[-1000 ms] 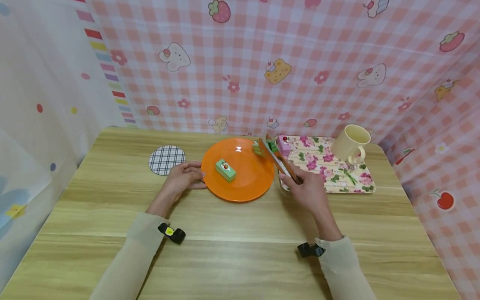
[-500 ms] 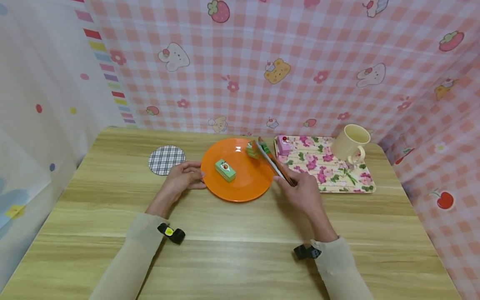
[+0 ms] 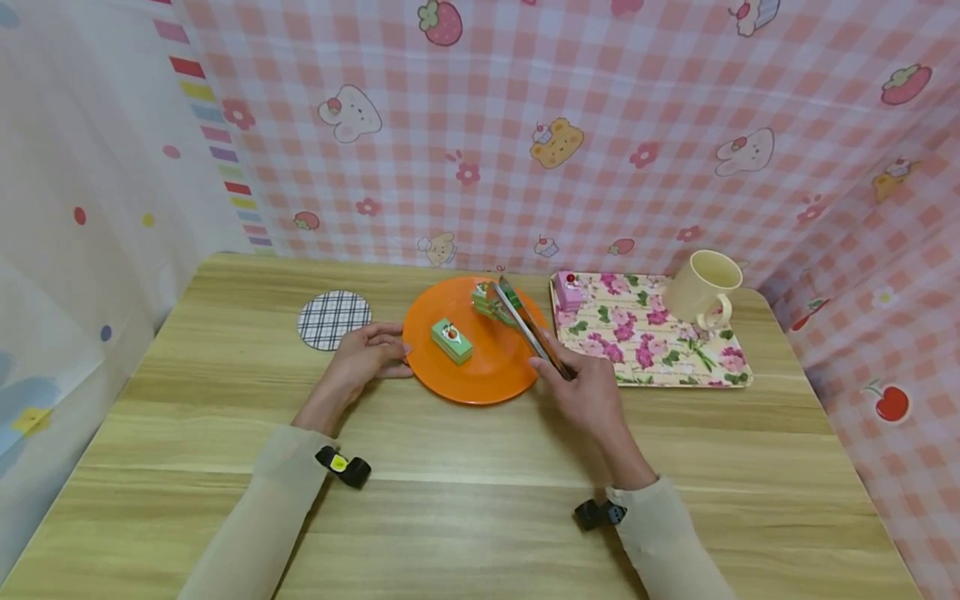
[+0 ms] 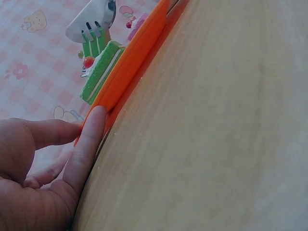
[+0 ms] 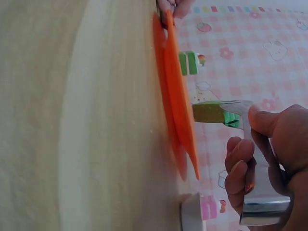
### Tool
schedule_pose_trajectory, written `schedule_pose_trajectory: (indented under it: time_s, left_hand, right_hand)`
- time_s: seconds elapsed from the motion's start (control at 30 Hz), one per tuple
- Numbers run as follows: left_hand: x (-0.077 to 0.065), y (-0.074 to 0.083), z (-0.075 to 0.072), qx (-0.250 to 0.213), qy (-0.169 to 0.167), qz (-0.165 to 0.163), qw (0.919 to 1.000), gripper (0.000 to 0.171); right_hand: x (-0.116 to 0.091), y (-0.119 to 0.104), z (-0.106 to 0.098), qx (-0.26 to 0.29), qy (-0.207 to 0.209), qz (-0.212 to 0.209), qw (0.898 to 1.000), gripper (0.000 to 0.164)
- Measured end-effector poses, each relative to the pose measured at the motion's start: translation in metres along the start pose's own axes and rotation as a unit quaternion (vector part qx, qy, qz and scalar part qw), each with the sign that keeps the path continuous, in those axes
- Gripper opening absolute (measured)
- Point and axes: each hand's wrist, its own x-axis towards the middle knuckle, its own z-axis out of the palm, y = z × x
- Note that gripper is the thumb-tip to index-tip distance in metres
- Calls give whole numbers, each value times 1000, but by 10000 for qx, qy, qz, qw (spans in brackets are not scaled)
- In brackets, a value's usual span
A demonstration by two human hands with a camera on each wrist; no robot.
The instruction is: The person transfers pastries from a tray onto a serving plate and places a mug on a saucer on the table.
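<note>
My right hand (image 3: pixel 588 392) grips a pair of metal tongs (image 3: pixel 534 335) with slotted ends. Between the tong tips is a green layered toy cake slice (image 3: pixel 483 302), held close over the back of the orange plate (image 3: pixel 480 382); the right wrist view shows its side (image 5: pixel 208 113) right by the plate's surface. A second green cake slice (image 3: pixel 452 340), with a small fruit on its white top, lies left of the plate's middle. At the plate's left rim, my left hand (image 3: pixel 367 354) pinches the edge between thumb (image 4: pixel 89 144) and fingers.
Right of the plate lies a floral tray (image 3: pixel 637 350) bearing a pink cake slice (image 3: pixel 568 292) at its back left corner and a cream mug (image 3: pixel 697 287) at its back right. A checked round coaster (image 3: pixel 333 320) lies behind my left hand. Patterned curtain (image 3: pixel 480 125) borders the table.
My right hand has moved left with the tongs, carrying the green cake slice from the plate's right edge to farther in over the plate. My left hand stays at the rim.
</note>
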Motion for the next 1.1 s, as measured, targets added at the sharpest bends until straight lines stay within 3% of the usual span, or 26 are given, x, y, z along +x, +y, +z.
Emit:
schedule_pose_trajectory:
  time_s: [0.57, 1.1]
  left_hand:
    - [1, -1, 1, 44, -30, 19, 10000, 47]
    - [2, -2, -1, 9, -5, 53, 10000, 47]
  right_hand:
    - [-4, -1, 25, 172, -43, -325, 9993, 47]
    - [-2, -2, 17, -550, -517, 224, 9969, 52]
